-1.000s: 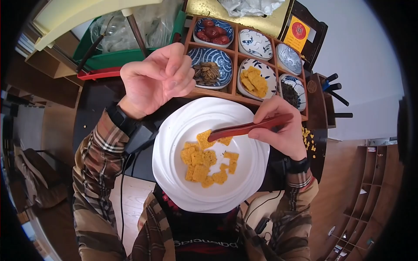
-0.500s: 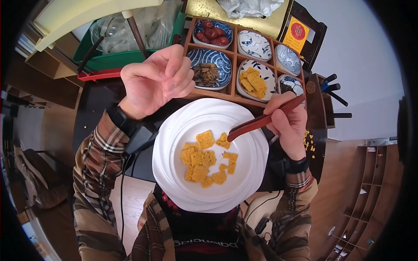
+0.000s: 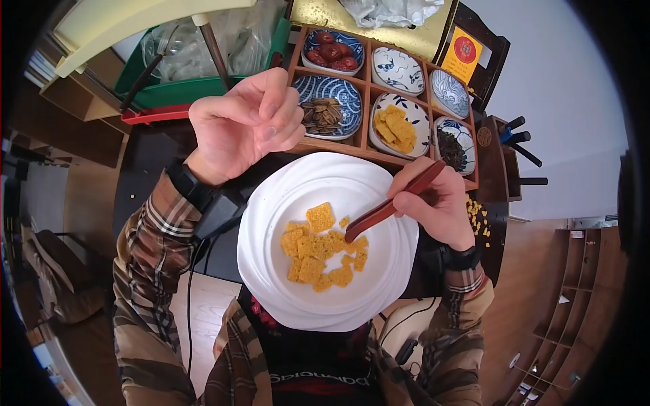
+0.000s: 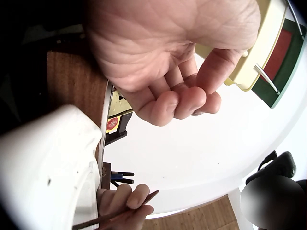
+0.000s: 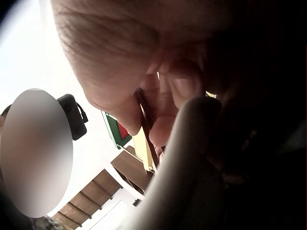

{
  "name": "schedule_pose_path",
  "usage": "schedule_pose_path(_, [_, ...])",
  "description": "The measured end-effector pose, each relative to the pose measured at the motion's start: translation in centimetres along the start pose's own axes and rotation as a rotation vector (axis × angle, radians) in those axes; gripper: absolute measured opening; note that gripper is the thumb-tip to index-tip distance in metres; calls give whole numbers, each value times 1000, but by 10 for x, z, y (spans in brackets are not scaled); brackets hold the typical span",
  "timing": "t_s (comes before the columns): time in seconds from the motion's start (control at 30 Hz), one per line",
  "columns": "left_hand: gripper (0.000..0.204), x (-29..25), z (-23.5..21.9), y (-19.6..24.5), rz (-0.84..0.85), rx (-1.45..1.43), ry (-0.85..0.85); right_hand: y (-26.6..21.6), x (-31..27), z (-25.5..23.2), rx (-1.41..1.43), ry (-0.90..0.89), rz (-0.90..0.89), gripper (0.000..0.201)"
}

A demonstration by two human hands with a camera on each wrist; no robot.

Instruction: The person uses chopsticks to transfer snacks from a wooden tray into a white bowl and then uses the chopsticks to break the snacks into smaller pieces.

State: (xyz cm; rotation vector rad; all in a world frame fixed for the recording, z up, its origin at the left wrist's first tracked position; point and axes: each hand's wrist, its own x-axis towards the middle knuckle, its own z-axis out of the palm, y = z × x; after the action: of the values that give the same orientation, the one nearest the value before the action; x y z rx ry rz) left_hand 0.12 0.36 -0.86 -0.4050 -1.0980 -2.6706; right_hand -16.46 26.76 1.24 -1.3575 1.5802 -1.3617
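Note:
The right hand (image 3: 437, 206) pinches red wooden tongs (image 3: 389, 206) between thumb and fingers; their tips reach down to yellow square crisps (image 3: 311, 269) inside a white bowl (image 3: 261, 203). Whether the tips grip a piece cannot be told. Several whole and broken crisps lie in the bowl, one whole crisp (image 3: 320, 217) a little apart near the upper side. The left hand (image 3: 244, 122) is raised beyond the bowl's left side, palm up, fingers loosely curled and holding nothing. In the left wrist view, the left hand (image 4: 168, 62) shows its bent fingers.
Behind the bowl, a divided wooden tray (image 3: 365, 95) holds small patterned dishes of dates (image 3: 330, 53), seeds (image 3: 323, 115), yellow crisps (image 3: 395, 128) and dark leaves (image 3: 449, 149). A green bin (image 3: 179, 91) stands back left. Yellow crumbs (image 3: 477, 215) lie on the table at right.
The tongs lifted rightward off the whole crisp, then came back down lower in the bowl. The broken piece near the upper right has shifted toward the pile, leaving a small crumb. The left hand stays put.

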Motion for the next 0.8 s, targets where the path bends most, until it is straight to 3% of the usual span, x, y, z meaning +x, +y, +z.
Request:
schedule_pose_path(0.27, [3, 0, 0, 0, 0, -26, -12, -3, 0, 2, 67, -56, 66, 8])
schedule_pose_path(0.47, [3, 1, 1, 0, 1, -26, -21, 0, 0, 1, 12, 29, -87, 11])
schedule_pose_path(0.57, [3, 1, 0, 2, -7, -17, -29, -7, -1, 0, 82, -88, -23, 11])
schedule_pose_path(0.67, [3, 1, -1, 1, -7, -27, -42, -6, -1, -1, -102, -134, 21, 12])
schedule_pose_path(0.73, [3, 1, -1, 1, -6, -24, -35, 4, -2, 2, -13, 52, -90, 13])
schedule_pose_path(0.8, [3, 0, 0, 0, -6, -29, -33, 1, -2, 2, -18, 45, -101, 13])
